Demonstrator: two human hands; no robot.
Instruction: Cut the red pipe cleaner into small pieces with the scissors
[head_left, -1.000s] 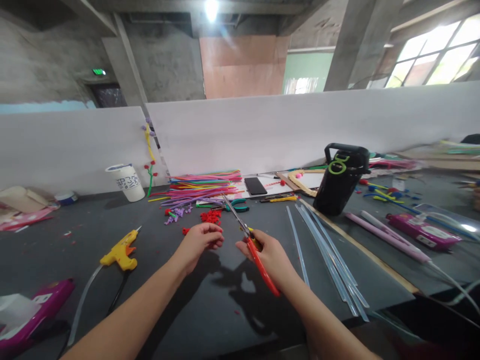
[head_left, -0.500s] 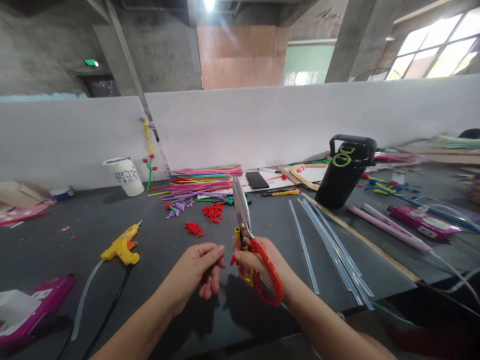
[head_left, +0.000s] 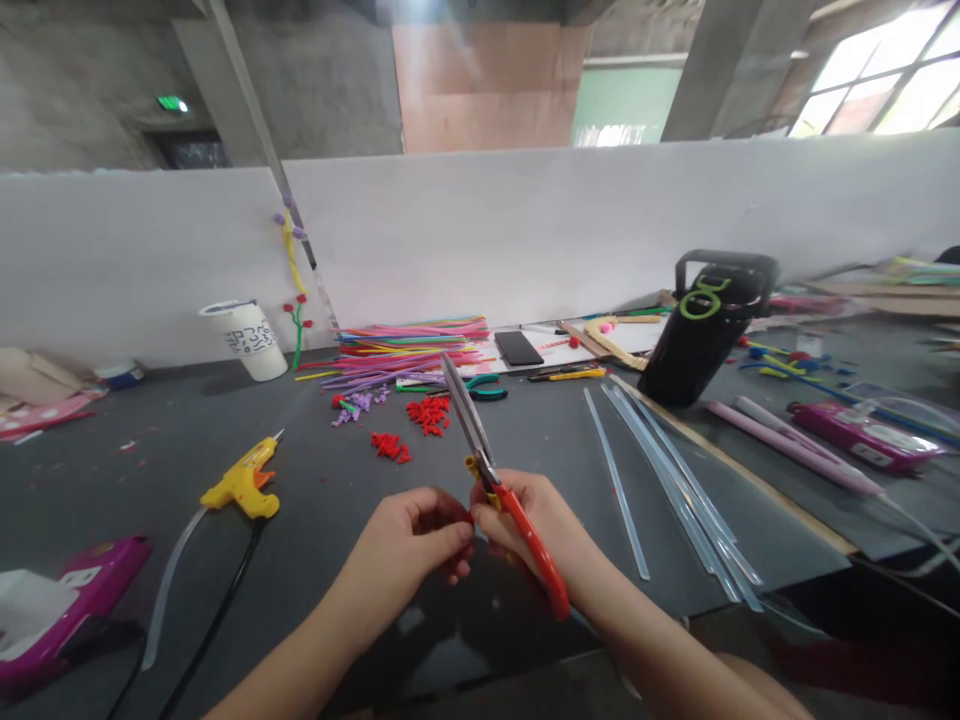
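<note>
Black bottle [head_left: 697, 345] stood on dark tabletop [head_left: 326, 500]. Clear sticks [head_left: 673, 490] laid in front of bottle; left of bottle, red snippets [head_left: 429, 414] heaped, purple snippets [head_left: 360, 408] scattered; farther left, white cup [head_left: 251, 345] stood, glue gun [head_left: 244, 482] laid.

The upper-right window [head_left: 870, 50] glares white; outer edges look blurred.

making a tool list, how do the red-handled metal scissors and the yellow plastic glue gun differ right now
The red-handled metal scissors are held in the right hand; the yellow plastic glue gun lies on the dark table. The scissors are long and slim, while the glue gun is chunkier. The glue gun has a thin black cord; the scissors have none. Both combine bright colour with metal.
</note>
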